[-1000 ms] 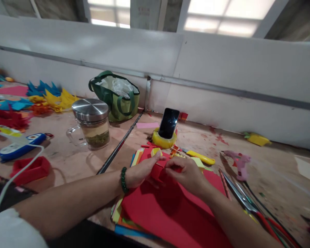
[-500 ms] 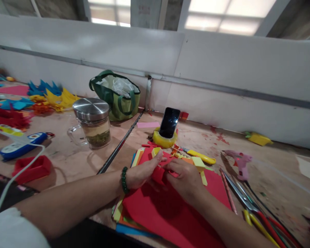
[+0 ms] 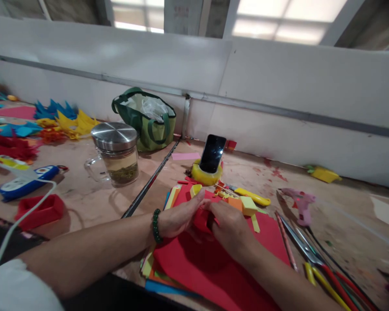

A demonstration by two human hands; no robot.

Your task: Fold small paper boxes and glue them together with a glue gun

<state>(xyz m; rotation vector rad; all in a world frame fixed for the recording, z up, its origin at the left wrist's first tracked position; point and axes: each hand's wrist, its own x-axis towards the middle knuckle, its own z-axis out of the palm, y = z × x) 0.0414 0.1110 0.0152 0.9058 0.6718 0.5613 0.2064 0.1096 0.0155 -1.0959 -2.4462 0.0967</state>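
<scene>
Between my two hands is a small folded piece of red paper (image 3: 202, 220), partly hidden by my fingers. My left hand (image 3: 180, 218), with a green bead bracelet (image 3: 156, 225) at the wrist, holds its left side with the thumb up. Curled over its right side, my right hand (image 3: 230, 224) grips it near the upper edge. Both hands are above a stack of coloured sheets with a red sheet (image 3: 220, 268) on top. Just beyond the fingers stand a small yellow paper box (image 3: 195, 190), an orange block (image 3: 235, 203) and a pale yellow paper cube (image 3: 248, 205).
Scissors (image 3: 306, 248), a pencil (image 3: 285, 242) and a pink glue gun (image 3: 301, 203) lie to the right. A yellow utility knife (image 3: 253, 197) and a phone (image 3: 213, 154) on a tape roll (image 3: 206, 175) are behind. Leftward stand a glass mug (image 3: 119, 166), a green bag (image 3: 152, 129) and a red paper box (image 3: 40, 211).
My right hand has shifted slightly left and its fingers have curled in more over the red paper. My left hand stays nearly in place.
</scene>
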